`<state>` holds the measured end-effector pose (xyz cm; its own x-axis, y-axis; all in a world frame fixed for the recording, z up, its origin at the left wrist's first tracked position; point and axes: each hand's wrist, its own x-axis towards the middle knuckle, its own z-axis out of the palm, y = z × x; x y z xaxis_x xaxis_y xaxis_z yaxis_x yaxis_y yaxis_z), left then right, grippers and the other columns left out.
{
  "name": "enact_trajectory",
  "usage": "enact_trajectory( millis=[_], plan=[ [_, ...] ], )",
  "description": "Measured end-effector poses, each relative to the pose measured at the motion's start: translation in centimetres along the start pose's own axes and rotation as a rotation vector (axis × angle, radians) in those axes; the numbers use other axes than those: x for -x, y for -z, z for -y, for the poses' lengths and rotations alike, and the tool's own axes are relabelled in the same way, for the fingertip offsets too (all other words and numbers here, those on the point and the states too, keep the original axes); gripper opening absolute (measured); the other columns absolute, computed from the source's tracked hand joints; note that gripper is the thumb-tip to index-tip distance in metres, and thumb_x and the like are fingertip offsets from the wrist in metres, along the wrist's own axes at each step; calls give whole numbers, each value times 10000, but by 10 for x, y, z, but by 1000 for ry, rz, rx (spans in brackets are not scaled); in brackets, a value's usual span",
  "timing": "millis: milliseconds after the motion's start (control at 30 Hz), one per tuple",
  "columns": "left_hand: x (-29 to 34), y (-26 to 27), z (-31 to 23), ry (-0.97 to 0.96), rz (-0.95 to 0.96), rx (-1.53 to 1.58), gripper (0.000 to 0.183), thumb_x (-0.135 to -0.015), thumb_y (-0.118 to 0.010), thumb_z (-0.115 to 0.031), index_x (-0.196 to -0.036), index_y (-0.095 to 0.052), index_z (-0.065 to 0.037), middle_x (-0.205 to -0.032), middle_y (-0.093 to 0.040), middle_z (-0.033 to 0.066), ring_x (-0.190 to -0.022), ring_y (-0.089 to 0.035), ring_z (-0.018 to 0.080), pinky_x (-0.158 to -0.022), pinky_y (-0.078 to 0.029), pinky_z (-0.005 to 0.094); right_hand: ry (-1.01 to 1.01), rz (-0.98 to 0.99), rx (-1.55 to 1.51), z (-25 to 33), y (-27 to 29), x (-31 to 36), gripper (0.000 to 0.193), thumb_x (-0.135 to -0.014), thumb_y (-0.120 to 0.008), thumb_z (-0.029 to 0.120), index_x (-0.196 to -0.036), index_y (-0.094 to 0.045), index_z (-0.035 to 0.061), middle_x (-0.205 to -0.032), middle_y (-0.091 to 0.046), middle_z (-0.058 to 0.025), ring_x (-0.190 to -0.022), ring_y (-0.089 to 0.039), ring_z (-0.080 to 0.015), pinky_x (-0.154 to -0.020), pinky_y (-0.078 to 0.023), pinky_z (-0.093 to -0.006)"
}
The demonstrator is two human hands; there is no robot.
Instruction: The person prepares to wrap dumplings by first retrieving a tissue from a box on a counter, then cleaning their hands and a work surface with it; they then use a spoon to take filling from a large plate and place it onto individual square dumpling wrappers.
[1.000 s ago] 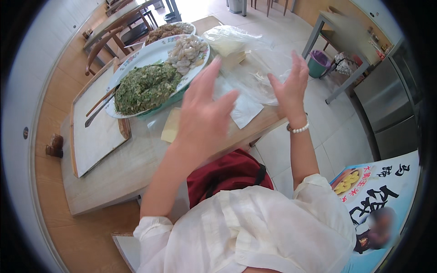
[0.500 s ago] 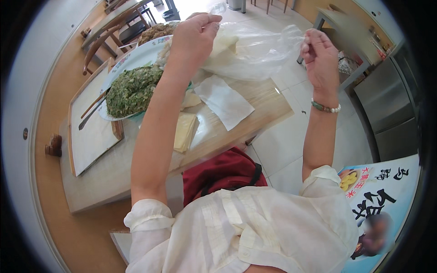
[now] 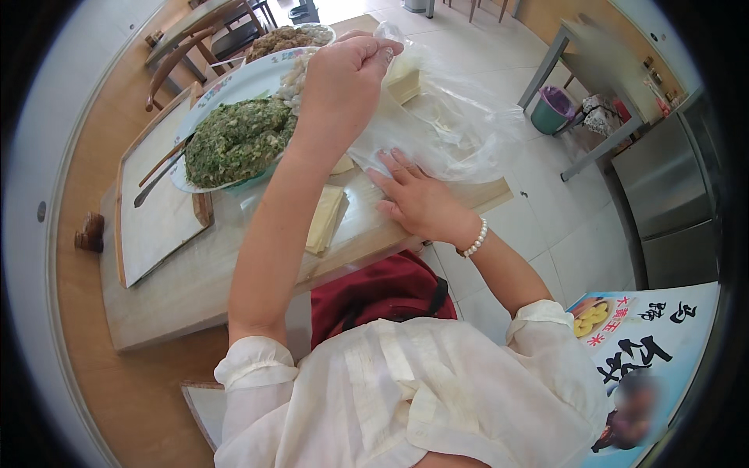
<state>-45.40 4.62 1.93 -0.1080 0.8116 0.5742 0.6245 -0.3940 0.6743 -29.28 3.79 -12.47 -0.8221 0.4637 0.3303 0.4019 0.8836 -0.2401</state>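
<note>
Pinching the bag (image 3: 472, 136) (clear plastic) is the left hand (image 3: 347, 86).

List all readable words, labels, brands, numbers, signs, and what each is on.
Blue-and-white poster: large black and smaller red Chinese characters, partly legible; wording not copied here. A patch lower down is blurred.
Clear plastic bag: no lettering visible.
Floral-rimmed plate: pattern only, no text visible.
</note>
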Motion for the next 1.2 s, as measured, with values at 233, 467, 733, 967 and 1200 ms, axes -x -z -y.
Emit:
enact_trajectory(
  millis=[233, 467, 733, 967, 1200],
  plan=[
    [5, 1, -5, 33, -7, 69, 206, -920, -558, -87, -1011, -693, 38, -959, -657, 48, -852, -573, 113, -759, -434, 232, 102, 18, -133, 16, 11, 8, 482, -912, -579, 192, -1359, -442, 75, -1450, -376, -172, -1316, -402, -337, -1086, -336, -465],
    [6, 2, -4, 45, 18, 120, 208, -923, -555, -86, -1019, -693, 37, -992, -667, 63, -917, -596, 127, -822, -444, 235, -105, -557, -105, -13, 77, 34, 331, -785, -660, 45, -1113, -624, 61, -1116, -627, -131, -1103, -560, -303, -858, -474, -381],
    [9, 4, -15, 61, 27, 116, 205, -917, -569, -92, -1012, -699, 34, -998, -665, 63, -933, -594, 130, -826, -446, 241, -264, -61, 497, -67, 95, 42, 285, -743, -677, 61, -1026, -651, 85, -938, -642, -85, -1047, -557, -257, -1033, -302, -450],
    [5, 5, -18, 61, -44, 148, 194, -913, -581, -77, -1023, -701, 29, -1017, -657, 55, -937, -585, 121, -831, -438, 228, -249, -273, 563, -65, 160, 36, 120, -714, -697, 53, -827, -670, 85, -837, -578, -53, -947, -557, -221, -933, -378, -402],
    [13, -11, -20, 23, -93, 154, 177, -902, -602, -77, -1017, -714, -2, -996, -657, 65, -892, -596, 124, -775, -455, 232, -417, -779, 305, -60, 200, -7, 163, -899, -603, 168, -958, -639, 20, -874, -560, -109, -800, -572, -259, -702, -489, -350]
  ],
)
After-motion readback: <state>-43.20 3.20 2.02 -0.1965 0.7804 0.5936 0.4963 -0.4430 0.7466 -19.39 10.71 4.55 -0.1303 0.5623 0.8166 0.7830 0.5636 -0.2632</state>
